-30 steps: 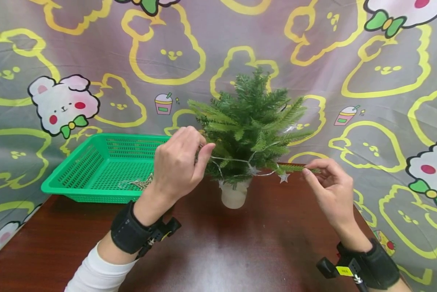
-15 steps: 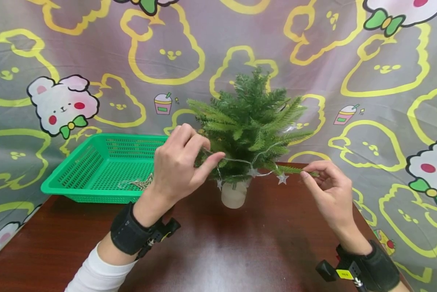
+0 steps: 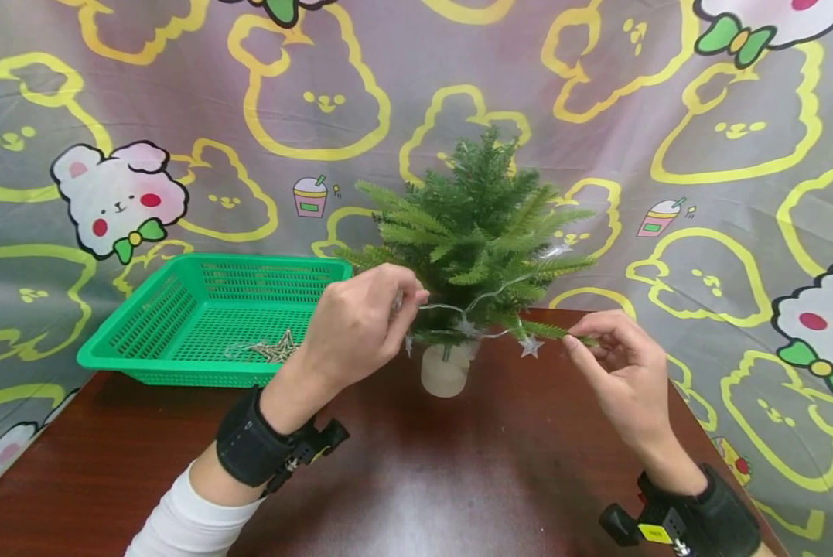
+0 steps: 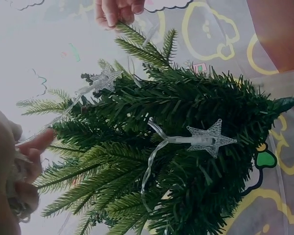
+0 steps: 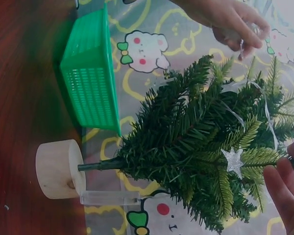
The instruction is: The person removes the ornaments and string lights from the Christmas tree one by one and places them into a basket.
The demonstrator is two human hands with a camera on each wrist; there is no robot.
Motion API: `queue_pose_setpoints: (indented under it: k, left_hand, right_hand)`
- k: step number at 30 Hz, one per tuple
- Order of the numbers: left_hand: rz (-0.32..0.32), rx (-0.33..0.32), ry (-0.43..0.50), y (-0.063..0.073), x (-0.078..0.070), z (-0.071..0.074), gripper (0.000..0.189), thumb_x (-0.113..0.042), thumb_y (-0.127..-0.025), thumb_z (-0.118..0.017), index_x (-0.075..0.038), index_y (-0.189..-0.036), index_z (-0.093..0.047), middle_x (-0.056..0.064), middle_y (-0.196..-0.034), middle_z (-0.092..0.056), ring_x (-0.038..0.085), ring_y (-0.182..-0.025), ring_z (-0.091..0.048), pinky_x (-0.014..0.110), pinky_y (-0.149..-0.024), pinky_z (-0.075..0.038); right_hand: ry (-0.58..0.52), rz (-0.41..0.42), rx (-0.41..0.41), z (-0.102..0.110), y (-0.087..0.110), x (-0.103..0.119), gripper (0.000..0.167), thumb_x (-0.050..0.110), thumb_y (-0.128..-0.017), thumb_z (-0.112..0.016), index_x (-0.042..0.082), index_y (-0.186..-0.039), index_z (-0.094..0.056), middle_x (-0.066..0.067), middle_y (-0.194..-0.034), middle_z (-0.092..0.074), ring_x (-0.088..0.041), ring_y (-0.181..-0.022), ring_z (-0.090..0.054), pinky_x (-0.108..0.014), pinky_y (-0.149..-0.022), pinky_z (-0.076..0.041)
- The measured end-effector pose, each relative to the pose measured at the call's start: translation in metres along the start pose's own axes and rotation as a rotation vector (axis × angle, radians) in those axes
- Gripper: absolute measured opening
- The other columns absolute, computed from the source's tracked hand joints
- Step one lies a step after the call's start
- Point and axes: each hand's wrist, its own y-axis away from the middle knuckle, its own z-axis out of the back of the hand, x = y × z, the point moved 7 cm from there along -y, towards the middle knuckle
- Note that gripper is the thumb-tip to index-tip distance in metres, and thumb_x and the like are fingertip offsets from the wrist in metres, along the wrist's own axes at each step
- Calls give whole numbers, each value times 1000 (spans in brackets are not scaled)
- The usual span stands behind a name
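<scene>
A small artificial Christmas tree (image 3: 479, 232) stands on a round wooden base (image 5: 56, 169). Clear string lights with star-shaped covers (image 4: 210, 138) run across its front and right side. At the tree's left front, my left hand (image 3: 367, 325) holds the gathered end of the string lights; the left wrist view shows the clear bundle (image 4: 20, 181) under its curled fingers. Out to the right, my right hand (image 3: 625, 371) pinches the tip of a low branch (image 3: 544, 331). One star (image 3: 530, 346) hangs just left of those fingers.
A green plastic basket (image 3: 172, 370) sits at the table's back left, with a glittery star ornament (image 3: 277, 348) in it. Beside the wooden base is a clear plastic box (image 5: 108, 197). A patterned curtain (image 3: 179, 93) hangs behind the table (image 3: 416, 480).
My left hand has moved right and slightly down, its thumb and fingers drawing together. A left-side branch now shows beside it. My right hand has shifted slightly left, still pinching the branch.
</scene>
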Motion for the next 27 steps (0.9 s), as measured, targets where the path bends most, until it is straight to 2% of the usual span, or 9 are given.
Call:
queue_pose_setpoints:
  k: [3,5,7,10,14,17,22,27]
  left_hand:
    - [9,38,-40,2,1,-5,16,-17,-104,-49,-5,-109,-58,3,-82,-70,14,-62,-60,24,-44,-38]
    - [-2,41,-70,2,0,-6,17,-15,-104,-48,-6,-110,-62,2,-81,-69,14,-65,-61,25,-45,-41]
    - [-18,26,-104,1,0,-6,22,-16,-105,-45,-7,-107,-66,2,-78,-65,15,-64,-56,25,-45,-39]
    - [-23,14,-134,0,-1,-6,22,-15,-105,-48,-7,-104,-68,2,-74,-59,17,-65,-51,25,-46,-36]
    - [6,36,-148,1,0,-6,18,-21,-100,-59,-9,-102,-72,3,-74,-50,19,-67,-44,26,-46,-30]
    - [40,49,-148,2,2,-6,17,-28,-95,-67,-12,-93,-74,3,-74,-45,20,-68,-42,26,-45,-29]
    - [80,25,-123,3,6,-5,32,-42,-83,-78,-15,-74,-63,3,-74,-42,20,-69,-41,26,-45,-30]
    - [65,35,-64,2,4,-7,37,-38,-81,-81,-14,-71,-55,2,-75,-46,18,-69,-45,25,-47,-33]
  right_hand:
    - [-29,16,2,-2,1,3,20,-22,-80,-63,-8,-94,-66,-5,-93,-63,-4,-71,-62,-12,-59,-49]
    - [-58,22,5,-3,2,3,20,-24,-79,-63,-10,-93,-66,-7,-92,-63,-6,-75,-64,-12,-62,-52]
    - [-28,26,4,-4,3,5,21,-24,-78,-64,-10,-93,-66,-6,-92,-62,-5,-74,-63,-11,-62,-52]
    - [-14,31,7,-5,4,7,21,-24,-77,-65,-10,-93,-66,-7,-92,-62,-6,-74,-63,-11,-62,-52]
    - [-28,39,19,-7,6,9,23,-25,-75,-66,-10,-93,-66,-8,-93,-62,-5,-74,-64,-11,-63,-53]
    - [-59,47,29,-9,6,12,24,-26,-74,-66,-10,-93,-66,-8,-93,-62,-5,-75,-65,-12,-66,-54]
    - [-80,60,41,-13,7,17,25,-26,-73,-67,-9,-91,-66,-9,-93,-62,-6,-76,-65,-12,-66,-55]
    - [-76,70,41,-16,9,21,25,-26,-72,-68,-8,-89,-67,-9,-92,-63,-7,-78,-64,-13,-67,-55]
